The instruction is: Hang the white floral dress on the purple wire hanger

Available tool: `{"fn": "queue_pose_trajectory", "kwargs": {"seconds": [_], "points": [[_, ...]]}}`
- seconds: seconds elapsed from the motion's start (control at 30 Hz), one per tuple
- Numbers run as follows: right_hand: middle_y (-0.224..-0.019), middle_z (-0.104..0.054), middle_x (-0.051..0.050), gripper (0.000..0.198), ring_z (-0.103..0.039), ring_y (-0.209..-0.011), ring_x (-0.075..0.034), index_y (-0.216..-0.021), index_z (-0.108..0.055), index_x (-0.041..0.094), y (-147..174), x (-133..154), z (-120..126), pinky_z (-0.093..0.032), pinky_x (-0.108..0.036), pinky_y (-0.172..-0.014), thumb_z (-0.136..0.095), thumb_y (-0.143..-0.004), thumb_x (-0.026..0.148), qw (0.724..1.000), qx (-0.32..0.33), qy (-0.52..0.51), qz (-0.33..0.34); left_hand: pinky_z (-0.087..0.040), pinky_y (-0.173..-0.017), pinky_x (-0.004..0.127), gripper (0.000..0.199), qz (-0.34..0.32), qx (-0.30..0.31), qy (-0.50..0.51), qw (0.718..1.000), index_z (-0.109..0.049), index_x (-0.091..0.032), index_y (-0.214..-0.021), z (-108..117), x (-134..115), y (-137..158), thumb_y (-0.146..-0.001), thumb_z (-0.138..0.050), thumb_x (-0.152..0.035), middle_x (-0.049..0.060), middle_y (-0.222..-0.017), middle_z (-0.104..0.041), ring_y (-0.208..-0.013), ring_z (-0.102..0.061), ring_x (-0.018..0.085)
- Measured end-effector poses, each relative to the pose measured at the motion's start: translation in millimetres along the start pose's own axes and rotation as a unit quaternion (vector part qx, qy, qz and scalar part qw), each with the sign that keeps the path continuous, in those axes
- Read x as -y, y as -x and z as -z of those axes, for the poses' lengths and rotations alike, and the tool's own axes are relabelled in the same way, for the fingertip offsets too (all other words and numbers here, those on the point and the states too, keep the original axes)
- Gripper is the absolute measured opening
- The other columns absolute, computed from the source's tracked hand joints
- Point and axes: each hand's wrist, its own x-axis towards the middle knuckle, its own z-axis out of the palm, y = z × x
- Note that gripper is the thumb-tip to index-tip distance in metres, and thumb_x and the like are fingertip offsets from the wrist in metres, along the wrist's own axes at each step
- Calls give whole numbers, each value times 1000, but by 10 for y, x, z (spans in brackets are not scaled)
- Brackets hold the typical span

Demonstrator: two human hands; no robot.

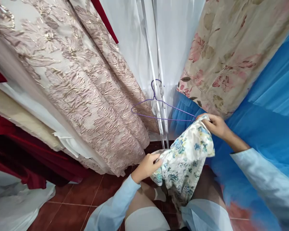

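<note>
A white garment with blue and yellow flowers (184,157) hangs between my two hands, its lower part draping over my legs. My right hand (213,125) grips its upper right corner, right beside the end of a purple wire hanger (168,119). My left hand (146,165) is closed on the garment's left edge, lower down. By its hook the hanger hangs at a white metal rack (152,61); its left end is bare. Whether its right tip lies inside the cloth, I cannot tell.
A pink and gold embossed gown (86,86) hangs close on the left, with dark red and cream garments (16,138) beyond it. On the right hang a beige floral dress (221,57) and blue tulle (262,118). Below lies a red tiled floor (79,202).
</note>
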Motion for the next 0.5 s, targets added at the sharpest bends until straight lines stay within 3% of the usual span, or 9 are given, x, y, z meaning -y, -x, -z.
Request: {"fn": "queue_pose_trajectory", "kwargs": {"seconds": [0.1, 0.17, 0.23, 0.33, 0.5], "points": [[-92, -75, -8, 28, -67, -92, -26, -86, -69, 22, -400, -52, -114, -52, -32, -81, -58, -83, 48, 991, -91, -94, 5, -29, -60, 29, 45, 9, -68, 34, 997, -38, -19, -62, -104, -207, -39, -96, -46, -48, -2, -60, -35, -61, -32, 13], [-90, -74, -9, 32, -68, -89, -25, -87, -67, 22, -667, 22, -224, -52, -32, -80, -59, -83, 53, 982, -56, -178, -15, -36, -65, 29, 44, 4, -90, 123, 988, -50, -19, -71, -131, -292, -92, -95, -47, -55, 0, -67, -47, -67, -42, 15], [-81, -73, -9, 37, -67, -80, -22, -84, -66, 19, -885, 157, -350, -52, -31, -74, -57, -86, 56, 968, 36, -239, -63, -42, -72, 29, 42, 5, -97, 223, 970, -60, -18, -84, -94, -294, -134, -92, -51, -59, 3, -78, -58, -76, -50, 18], [-65, -68, -8, 43, -61, -62, -17, -69, -61, 17, -1074, 359, -511, -47, -28, -62, -57, -89, 55, 950, 128, -246, -142, -43, -72, 29, 47, 32, -111, 265, 957, -63, -17, -84, 75, -109, -122, -87, -56, -64, 4, -80, -60, -77, -51, 19], [-55, -65, -5, 45, -55, -50, -16, -62, -63, 17, -1092, 430, -550, -43, -27, -50, -75, -78, 57, 936, 169, -224, -214, -41, -70, 30, 48, 40, -104, 110, 988, -53, -19, -60, 581, 502, 1, -88, -52, -58, 3, -67, -53, -70, -47, 19]]}}
